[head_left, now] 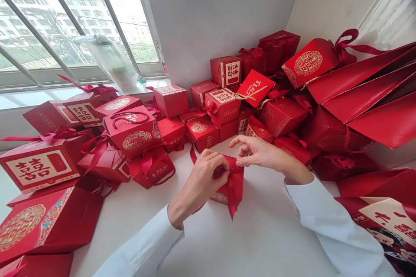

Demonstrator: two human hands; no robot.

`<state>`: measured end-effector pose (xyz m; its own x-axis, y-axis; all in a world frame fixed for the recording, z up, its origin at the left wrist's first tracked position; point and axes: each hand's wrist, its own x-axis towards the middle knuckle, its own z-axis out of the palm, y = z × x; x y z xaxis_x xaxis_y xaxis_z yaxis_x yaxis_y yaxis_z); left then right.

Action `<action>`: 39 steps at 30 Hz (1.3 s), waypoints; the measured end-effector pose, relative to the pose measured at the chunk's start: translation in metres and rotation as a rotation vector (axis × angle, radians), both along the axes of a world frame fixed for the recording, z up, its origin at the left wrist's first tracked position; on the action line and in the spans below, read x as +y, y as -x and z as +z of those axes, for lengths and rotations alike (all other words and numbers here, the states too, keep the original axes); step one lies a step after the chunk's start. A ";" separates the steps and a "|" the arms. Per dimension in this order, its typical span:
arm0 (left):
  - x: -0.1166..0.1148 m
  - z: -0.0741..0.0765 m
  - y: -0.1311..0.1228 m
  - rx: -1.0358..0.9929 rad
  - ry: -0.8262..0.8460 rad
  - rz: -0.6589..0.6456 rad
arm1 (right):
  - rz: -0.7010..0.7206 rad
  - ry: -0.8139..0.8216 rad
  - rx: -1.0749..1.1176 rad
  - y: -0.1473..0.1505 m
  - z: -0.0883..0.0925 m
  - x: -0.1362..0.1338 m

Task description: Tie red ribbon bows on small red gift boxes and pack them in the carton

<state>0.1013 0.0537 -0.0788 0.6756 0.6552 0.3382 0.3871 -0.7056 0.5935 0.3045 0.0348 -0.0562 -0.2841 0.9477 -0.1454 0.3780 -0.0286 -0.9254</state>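
My left hand [203, 177] pinches a red satin ribbon [234, 186] tied around a small red gift box [220, 198]. The hand and ribbon hide most of that box. My right hand [260, 152] sits just above and to the right, its thumb and forefinger apart at the top of the ribbon loop. Its fingers seem to touch the ribbon lightly, but nothing is clearly gripped. Both white shirt sleeves run in from the bottom of the view.
Many red gift boxes [132, 132] with gold double-happiness prints lie heaped around the white tabletop [260, 233]. Red paper bags [367, 91] stack at the right against the wall. A plastic bag [112, 62] stands on the sill of a barred window [74, 21].
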 end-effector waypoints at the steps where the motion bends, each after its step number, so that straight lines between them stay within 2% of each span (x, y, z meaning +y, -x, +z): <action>1: 0.001 -0.001 0.000 -0.003 0.004 0.016 | -0.007 -0.006 0.001 0.000 -0.001 0.001; 7: 0.000 -0.001 0.001 -0.026 -0.016 0.075 | -0.123 -0.093 0.053 0.004 -0.007 0.006; 14: -0.002 0.000 0.001 -0.044 0.007 0.091 | -0.081 -0.005 0.149 0.000 -0.013 0.012; 22: 0.001 -0.002 0.000 -0.042 0.022 0.125 | -0.081 -0.042 0.191 0.000 -0.016 0.013; 31: 0.004 0.001 0.004 -0.045 0.118 0.118 | -0.115 -0.061 0.222 0.003 -0.021 0.017; 36: 0.005 0.004 0.006 -0.036 0.129 0.111 | -0.168 -0.150 0.177 0.005 -0.026 0.020; 39: 0.007 0.010 0.009 -0.063 0.194 0.097 | -0.239 -0.265 0.128 0.002 -0.020 0.019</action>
